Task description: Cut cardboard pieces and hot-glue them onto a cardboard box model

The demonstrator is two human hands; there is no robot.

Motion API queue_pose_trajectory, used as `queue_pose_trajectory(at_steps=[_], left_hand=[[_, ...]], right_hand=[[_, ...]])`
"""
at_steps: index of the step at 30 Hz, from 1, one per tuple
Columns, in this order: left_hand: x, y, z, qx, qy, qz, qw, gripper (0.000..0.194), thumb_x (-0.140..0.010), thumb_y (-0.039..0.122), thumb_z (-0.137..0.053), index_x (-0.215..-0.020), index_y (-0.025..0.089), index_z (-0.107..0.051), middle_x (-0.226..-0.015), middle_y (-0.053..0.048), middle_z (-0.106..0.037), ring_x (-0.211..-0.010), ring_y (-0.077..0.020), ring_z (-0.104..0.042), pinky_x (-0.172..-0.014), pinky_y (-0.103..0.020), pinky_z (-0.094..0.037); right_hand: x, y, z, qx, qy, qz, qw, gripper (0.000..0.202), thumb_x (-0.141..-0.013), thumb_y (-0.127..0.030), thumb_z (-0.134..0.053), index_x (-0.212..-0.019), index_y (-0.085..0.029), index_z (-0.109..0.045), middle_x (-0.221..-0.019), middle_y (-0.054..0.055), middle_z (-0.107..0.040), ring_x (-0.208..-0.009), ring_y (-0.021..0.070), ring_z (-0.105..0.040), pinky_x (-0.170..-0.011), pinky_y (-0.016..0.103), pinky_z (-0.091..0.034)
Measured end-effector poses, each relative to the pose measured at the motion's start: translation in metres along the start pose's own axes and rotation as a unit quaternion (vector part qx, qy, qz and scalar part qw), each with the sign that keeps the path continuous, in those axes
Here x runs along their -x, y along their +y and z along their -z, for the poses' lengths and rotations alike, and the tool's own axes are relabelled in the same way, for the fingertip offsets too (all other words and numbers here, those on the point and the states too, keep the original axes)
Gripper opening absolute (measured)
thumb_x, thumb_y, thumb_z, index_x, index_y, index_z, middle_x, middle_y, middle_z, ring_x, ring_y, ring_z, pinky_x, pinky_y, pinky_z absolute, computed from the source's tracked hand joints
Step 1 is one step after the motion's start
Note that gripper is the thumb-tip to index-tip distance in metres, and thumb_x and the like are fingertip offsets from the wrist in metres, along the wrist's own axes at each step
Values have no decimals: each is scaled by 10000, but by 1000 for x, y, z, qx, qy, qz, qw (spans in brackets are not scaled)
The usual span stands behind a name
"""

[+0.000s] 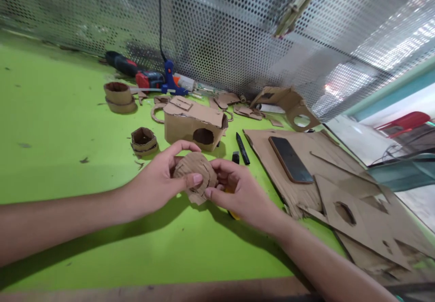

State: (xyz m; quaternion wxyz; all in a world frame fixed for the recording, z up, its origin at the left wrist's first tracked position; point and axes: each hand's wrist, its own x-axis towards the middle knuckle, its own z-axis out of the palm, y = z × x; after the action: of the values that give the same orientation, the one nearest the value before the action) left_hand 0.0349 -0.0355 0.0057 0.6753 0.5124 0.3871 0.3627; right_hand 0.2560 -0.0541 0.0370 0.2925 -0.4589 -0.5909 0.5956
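Between my two hands is a round cardboard piece (194, 167) with a ragged lower edge, held above the green table. My left hand (170, 175) grips it from the left, thumb pressed on its face. On its right edge, my right hand (234, 189) pinches it between thumb and fingers. Just beyond stands a cardboard box shaped like a camera body (180, 130), with a round hole in its front. A small cardboard ring (144, 142) lies left of it. Something yellow (234, 212) shows under my right hand, mostly hidden.
A stepped cardboard tube (118, 98), a blue glue gun (171, 82) and a red-and-black power tool (149, 80) lie at the back. A black marker (242, 148) rests right of the box. Rightward, a phone (290, 159) lies on cardboard sheets (272, 179). Perforated metal (210, 35) closes the back.
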Motion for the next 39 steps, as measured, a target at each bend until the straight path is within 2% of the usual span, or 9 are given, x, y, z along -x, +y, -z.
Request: queue_pose_trajectory(at_steps=[6,11,18,23,27,32,35,39], left_hand=[[-2,6,-1,7,6,10,1000,565,-856,276,-945,-1331,184,-652,-1121,-97,-831,-1007,-252,-811,-839,-351,-692],[-3,6,0,18,2,13,1000,565,-845,266,-948,-1327,177,-666,-1136,-108,-832,-991,-251,-812,-824,-348,-696],[-3,5,1,10,-6,10,1000,514,-895,300,-927,-1325,185,-668,-1138,-95,-833,-1014,-233,-810,-873,-344,-699],[-2,7,-3,-7,4,-6,1000,514,-849,312,-965,-1257,187,-678,-1052,-71,-832,-982,-247,-812,-837,-342,-700],[-1,5,-3,-20,6,-14,1000,466,-874,333,-940,-1240,186,-691,-1066,-72,-828,-981,-251,-813,-851,-356,-703],[2,4,-2,-30,-2,-17,999,476,-830,252,-958,-1241,198,-723,-1098,-56,-825,-1005,-235,-798,-880,-335,-699],[3,6,-2,-20,-2,-14,1000,450,-789,209,-972,-1184,189,-757,-1055,-48,-835,-965,-230,-806,-861,-325,-698],[1,9,-3,-18,8,-21,1000,339,-795,218,-959,-1082,173,-785,-931,-42,-840,-825,-216,-801,-762,-311,-689]], right_hand=[[0,-2,0,-9,-5,0,1000,283,-803,-125,-812,-1060,-206,-726,-916,-10,-701,-806,151,-648,-740,299,-527],[-2,-2,-1,-5,3,0,1000,289,-790,-119,-792,-1054,-209,-718,-905,-11,-699,-786,145,-619,-697,288,-493],[-2,1,-4,-17,-4,5,1000,303,-801,-101,-745,-1078,-205,-682,-899,-16,-676,-776,133,-592,-662,271,-450],[-2,0,-5,7,-4,7,1000,272,-828,-116,-721,-1066,-213,-634,-893,-24,-637,-778,135,-581,-666,276,-445],[-1,0,-6,12,-10,10,1000,266,-856,-129,-709,-1100,-211,-641,-908,-20,-644,-755,126,-549,-655,267,-447],[0,2,-6,28,35,35,998,219,-886,-139,-715,-1088,-213,-671,-938,-3,-678,-831,154,-608,-725,298,-484],[0,3,-5,17,46,36,998,230,-872,-160,-761,-1082,-212,-682,-955,6,-696,-862,169,-628,-752,316,-500],[0,2,-6,9,29,21,999,224,-854,-158,-790,-1047,-210,-690,-908,2,-698,-845,175,-641,-757,325,-507]])
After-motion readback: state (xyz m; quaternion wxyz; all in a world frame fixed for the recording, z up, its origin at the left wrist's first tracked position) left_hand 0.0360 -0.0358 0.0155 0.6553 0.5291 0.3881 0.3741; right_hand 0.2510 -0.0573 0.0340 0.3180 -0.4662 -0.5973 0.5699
